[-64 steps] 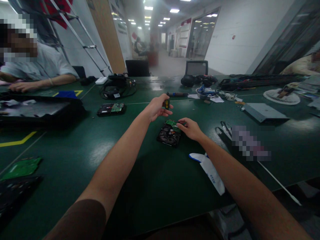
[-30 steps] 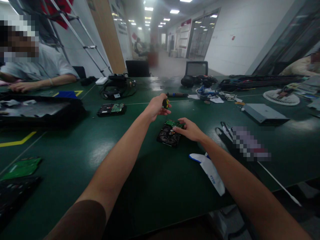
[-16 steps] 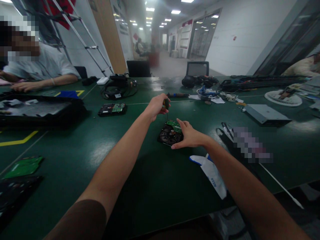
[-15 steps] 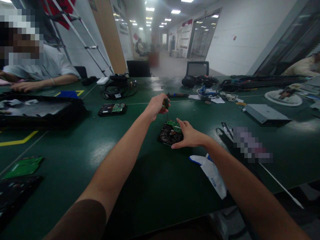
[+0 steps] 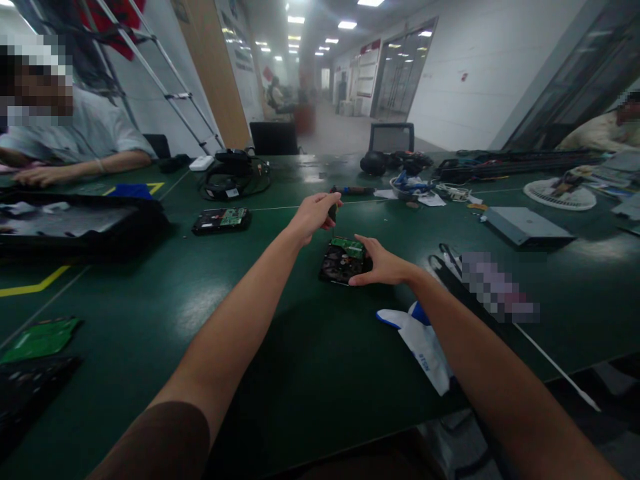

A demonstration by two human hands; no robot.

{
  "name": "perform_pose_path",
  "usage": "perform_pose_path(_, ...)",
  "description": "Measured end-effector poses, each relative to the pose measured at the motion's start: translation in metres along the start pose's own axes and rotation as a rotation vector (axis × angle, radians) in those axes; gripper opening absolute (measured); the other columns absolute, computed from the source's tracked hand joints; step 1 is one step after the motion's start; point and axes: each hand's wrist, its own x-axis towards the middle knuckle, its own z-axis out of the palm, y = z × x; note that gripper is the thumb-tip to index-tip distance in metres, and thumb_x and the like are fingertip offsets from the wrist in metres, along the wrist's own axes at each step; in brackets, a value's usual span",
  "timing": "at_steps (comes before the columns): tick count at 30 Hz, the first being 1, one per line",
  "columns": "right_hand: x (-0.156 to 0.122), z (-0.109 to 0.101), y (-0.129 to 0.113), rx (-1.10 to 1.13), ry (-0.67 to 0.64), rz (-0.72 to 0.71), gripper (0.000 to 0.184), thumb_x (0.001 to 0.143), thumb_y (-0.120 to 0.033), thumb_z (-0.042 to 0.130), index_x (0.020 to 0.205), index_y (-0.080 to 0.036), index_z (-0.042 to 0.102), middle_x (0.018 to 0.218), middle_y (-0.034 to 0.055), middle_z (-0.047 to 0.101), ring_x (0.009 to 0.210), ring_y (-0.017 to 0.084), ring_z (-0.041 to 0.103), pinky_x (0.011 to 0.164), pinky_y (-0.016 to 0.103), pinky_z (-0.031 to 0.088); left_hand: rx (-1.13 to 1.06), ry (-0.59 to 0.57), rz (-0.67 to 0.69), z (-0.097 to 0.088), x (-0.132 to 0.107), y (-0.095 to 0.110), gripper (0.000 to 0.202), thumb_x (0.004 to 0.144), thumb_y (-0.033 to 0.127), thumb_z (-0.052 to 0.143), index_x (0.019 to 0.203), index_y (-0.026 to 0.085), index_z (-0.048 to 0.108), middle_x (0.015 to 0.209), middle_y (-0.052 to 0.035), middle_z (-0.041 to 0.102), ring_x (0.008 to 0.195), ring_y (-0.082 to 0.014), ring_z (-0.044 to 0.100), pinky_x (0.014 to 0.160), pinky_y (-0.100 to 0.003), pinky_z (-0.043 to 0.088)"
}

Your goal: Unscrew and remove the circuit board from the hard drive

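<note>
A hard drive [image 5: 341, 265] lies on the green table with its green circuit board [image 5: 350, 247] facing up. My right hand [image 5: 383, 261] grips its right side, the thumb at the near edge and the fingers at the far corner. Above the far left corner of the drive, my left hand [image 5: 316, 217] is closed around the dark handle of a screwdriver [image 5: 333, 215]. The thin shaft points down and meets the board's far edge; the tip is too small to make out.
Another hard drive [image 5: 221, 221] lies to the left, beyond it a black tray [image 5: 80, 223]. A white-and-blue glove [image 5: 425, 357] rests by my right forearm. A grey metal box [image 5: 529, 225] stands at right. A co-worker [image 5: 95, 133] sits at far left.
The hard drive has turned slightly under my right hand. My left hand has rolled a little around the screwdriver, which stays at the board's far edge. The whole view has shifted slightly.
</note>
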Motion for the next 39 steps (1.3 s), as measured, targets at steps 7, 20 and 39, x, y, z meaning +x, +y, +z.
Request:
perform_pose_path(7,0.015,0.012,0.015,0.008,0.253,0.038,0.053,0.097,-0.055,0.057,0.137,-0.021,0.061,0.130,0.0132,0.065,0.100,0.025,0.066,0.093,0.044,0.055,-0.228,-0.127,-0.096,0.000,0.000,-0.001,0.026,0.093,0.044,0.058,0.097,0.018,0.060,0.094,-0.0108,0.073,0.054,-0.0131,0.065,0.051,-0.025,0.048)
perform_pose_path(20,0.026,0.018,0.027,-0.056,0.367,0.048,0.032,0.100,-0.044,0.053,0.116,-0.023,0.071,0.116,0.0079,0.074,0.103,0.024,0.067,0.092,0.038,0.050,-0.286,-0.065,-0.208,-0.005,-0.002,0.005,0.029,0.087,0.044,0.055,0.103,0.019,0.058,0.088,-0.0108,0.072,0.067,-0.0198,0.071,0.058,-0.027,0.053)
perform_pose_path(39,0.026,0.018,0.028,-0.060,0.364,0.049,0.032,0.101,-0.044,0.053,0.115,-0.022,0.072,0.115,0.0081,0.074,0.097,0.022,0.067,0.087,0.037,0.050,-0.143,0.051,-0.113,-0.006,0.004,0.001,0.028,0.089,0.042,0.052,0.091,0.017,0.065,0.089,-0.0103,0.070,0.058,-0.0146,0.064,0.049,-0.025,0.043)
